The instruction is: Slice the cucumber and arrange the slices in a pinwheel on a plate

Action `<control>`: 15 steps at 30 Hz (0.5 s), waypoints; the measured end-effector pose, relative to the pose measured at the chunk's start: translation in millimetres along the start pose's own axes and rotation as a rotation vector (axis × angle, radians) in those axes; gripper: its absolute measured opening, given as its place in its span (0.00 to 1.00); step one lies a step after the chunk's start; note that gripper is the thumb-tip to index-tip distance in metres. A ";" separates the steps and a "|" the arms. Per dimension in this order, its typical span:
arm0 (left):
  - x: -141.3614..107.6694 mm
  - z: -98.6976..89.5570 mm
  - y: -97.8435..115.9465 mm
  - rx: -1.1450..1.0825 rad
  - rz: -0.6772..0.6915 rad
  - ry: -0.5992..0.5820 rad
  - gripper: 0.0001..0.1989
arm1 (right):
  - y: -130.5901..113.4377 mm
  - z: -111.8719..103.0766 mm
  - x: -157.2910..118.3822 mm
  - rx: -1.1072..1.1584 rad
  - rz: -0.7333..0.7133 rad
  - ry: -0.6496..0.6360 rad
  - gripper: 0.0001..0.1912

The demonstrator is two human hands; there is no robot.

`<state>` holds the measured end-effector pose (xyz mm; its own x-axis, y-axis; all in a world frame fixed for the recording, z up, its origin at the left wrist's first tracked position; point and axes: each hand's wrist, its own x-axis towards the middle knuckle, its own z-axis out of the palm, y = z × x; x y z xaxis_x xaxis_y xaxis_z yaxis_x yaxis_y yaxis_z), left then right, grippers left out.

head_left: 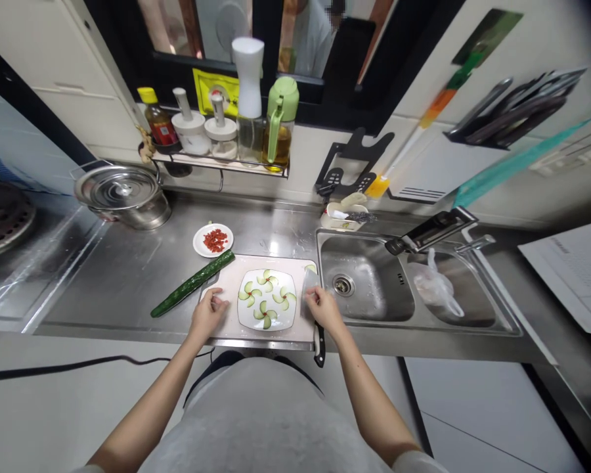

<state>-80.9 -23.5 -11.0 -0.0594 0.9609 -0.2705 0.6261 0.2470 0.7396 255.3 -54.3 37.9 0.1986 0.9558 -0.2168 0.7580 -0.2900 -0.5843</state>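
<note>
A squarish white plate lies on a pale cutting board. On it, several pinwheels of green-edged cucumber slices have small red centres. Left of the plate hovers my left hand, fingers loosely curved and apart, holding nothing. My right hand is at the plate's right side, over the blade of a knife; its fingers are curved, with nothing visible in them. The knife's black handle sticks out past the board's front edge. A long piece of cucumber rests diagonally at the board's left.
Behind the cucumber stands a small white dish of chopped red bits. A lidded steel pot is at the back left. The double sink lies to the right, holding a plastic bag. A bottle rack hangs behind.
</note>
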 end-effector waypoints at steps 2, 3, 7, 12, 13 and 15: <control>-5.1 4.1 -2.7 -0.025 -0.025 -0.018 0.22 | 6.8 2.1 -9.6 -0.003 0.035 -0.042 0.12; -7.5 6.7 -3.2 -0.034 -0.037 -0.029 0.22 | 8.7 4.7 -13.6 -0.001 0.051 -0.067 0.12; -13.2 17.7 -2.0 -0.057 -0.064 -0.090 0.22 | 7.1 19.9 -23.3 0.010 0.109 -0.151 0.16; -11.6 25.8 1.8 -0.085 -0.087 -0.124 0.23 | -1.1 35.7 -24.3 0.042 0.181 -0.210 0.22; -10.9 26.6 2.7 -0.089 -0.091 -0.127 0.23 | -1.5 38.2 -23.8 0.051 0.189 -0.214 0.22; -9.9 28.3 4.7 -0.086 -0.097 -0.138 0.22 | -0.8 42.9 -22.8 0.071 0.202 -0.219 0.23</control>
<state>-55.4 -35.4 -22.3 -0.0049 0.9072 -0.4207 0.5537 0.3528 0.7543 223.6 -77.9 9.7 0.1967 0.8476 -0.4928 0.6698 -0.4832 -0.5638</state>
